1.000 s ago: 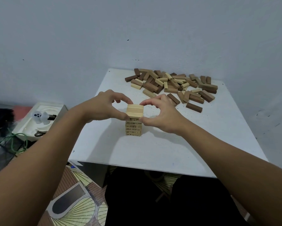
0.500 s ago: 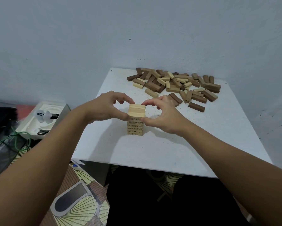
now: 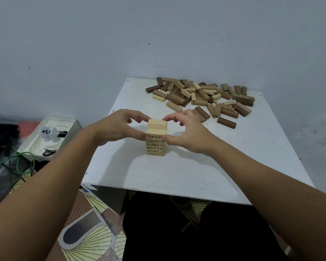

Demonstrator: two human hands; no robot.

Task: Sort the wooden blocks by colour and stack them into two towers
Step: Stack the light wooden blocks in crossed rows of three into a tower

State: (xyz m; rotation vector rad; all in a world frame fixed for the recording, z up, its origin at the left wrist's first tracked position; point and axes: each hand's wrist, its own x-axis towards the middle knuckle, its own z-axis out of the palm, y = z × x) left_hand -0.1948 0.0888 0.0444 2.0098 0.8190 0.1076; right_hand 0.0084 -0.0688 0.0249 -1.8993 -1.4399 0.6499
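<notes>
Two hands meet at the top of a small tower of light blocks (image 3: 156, 140), which stands near the middle of the white table (image 3: 177, 172). The left hand (image 3: 119, 127) pinches the top layer from the left side, with the thumb at the near corner and the fingers curled over the far edge. The right hand (image 3: 186, 131) grasps the same layer from the right side in the same way. The lower blocks of the tower show printed numbers on their front ends. A loose pile of mixed blocks (image 3: 201, 97), dark brown and light, lies at the far side of the table, well apart from the tower. On the floor to the left is a white box (image 3: 51, 136) with small items in it.
</notes>
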